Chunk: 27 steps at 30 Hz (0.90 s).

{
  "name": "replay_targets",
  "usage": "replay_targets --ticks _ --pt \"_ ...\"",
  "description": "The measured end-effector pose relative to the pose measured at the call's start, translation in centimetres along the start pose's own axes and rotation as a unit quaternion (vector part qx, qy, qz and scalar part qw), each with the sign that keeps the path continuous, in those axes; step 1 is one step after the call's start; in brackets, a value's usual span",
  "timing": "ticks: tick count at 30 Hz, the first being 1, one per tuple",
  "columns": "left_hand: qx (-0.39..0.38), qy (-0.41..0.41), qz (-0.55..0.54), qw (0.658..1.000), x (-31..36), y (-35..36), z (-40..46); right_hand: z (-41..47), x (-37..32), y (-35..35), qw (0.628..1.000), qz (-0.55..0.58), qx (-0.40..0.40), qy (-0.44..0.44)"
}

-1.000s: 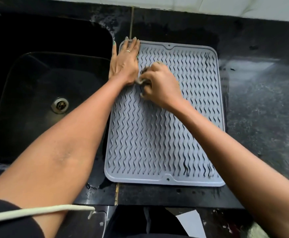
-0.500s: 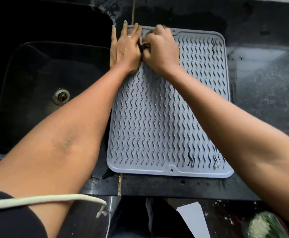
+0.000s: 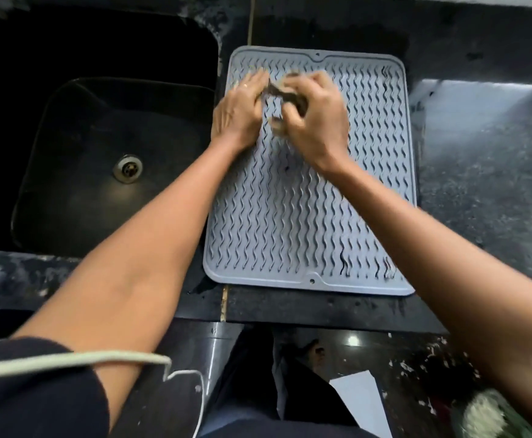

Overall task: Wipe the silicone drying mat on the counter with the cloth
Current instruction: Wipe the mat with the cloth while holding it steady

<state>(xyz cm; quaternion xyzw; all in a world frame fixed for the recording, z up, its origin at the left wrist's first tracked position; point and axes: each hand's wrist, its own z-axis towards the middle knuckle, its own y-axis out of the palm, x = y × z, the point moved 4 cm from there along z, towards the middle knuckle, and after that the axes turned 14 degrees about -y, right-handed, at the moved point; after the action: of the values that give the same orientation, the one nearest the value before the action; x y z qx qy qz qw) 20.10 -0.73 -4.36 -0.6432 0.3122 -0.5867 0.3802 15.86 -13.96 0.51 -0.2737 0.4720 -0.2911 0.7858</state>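
Note:
A grey silicone drying mat (image 3: 293, 222) with wavy ridges lies on the black counter, right of the sink. My right hand (image 3: 317, 116) is closed on a small dark crumpled cloth (image 3: 285, 96) over the mat's upper left part. Just to its left, my left hand (image 3: 238, 112) lies flat on the mat near its left edge, fingers pointing away from me and nearly touching the cloth. Most of the cloth is hidden under my right fingers. Both hands are blurred.
A black sink (image 3: 106, 159) with a metal drain (image 3: 128, 168) lies left of the mat. Speckled black counter (image 3: 486, 191) stretches right of the mat. Below the counter's front edge are a white paper (image 3: 362, 403) and a pale cord (image 3: 78, 361) across my sleeve.
My right hand with the cloth has come back from the mat's far left corner toward me. My left hand has also slid back a little along the left edge.

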Motion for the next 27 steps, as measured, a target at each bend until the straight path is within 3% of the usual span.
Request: replay_targets --ticks 4,11,13,16,20,24,27 --pt "-0.005 0.000 0.014 1.000 -1.0 0.7 -1.6 2.4 1.5 3.6 0.982 -0.118 -0.149 -0.010" --pt "-0.014 -0.004 0.031 0.999 -0.7 1.2 -0.7 -7.9 -3.2 0.7 0.986 -0.079 -0.089 -0.120" --pt "-0.015 -0.015 0.019 1.000 -0.8 0.9 -0.9 -11.2 -5.3 0.1 0.982 -0.068 -0.118 -0.134" --pt "-0.020 -0.014 -0.010 1.000 -0.3 0.2 -1.7 -11.9 -5.8 -0.3 0.982 -0.034 -0.160 -0.098" --pt "-0.008 -0.013 -0.039 0.999 -1.7 -1.5 -3.8 -7.1 -3.3 -0.9 0.999 0.004 -0.038 -0.021" --pt "-0.045 0.029 0.008 0.999 -2.7 -1.2 -6.2 -3.7 -2.0 1.9 0.983 -0.088 -0.157 -0.028" --pt "-0.050 0.022 0.042 0.998 -2.9 -1.0 -6.2 -6.4 -4.6 2.2 0.987 -0.077 -0.141 -0.024"
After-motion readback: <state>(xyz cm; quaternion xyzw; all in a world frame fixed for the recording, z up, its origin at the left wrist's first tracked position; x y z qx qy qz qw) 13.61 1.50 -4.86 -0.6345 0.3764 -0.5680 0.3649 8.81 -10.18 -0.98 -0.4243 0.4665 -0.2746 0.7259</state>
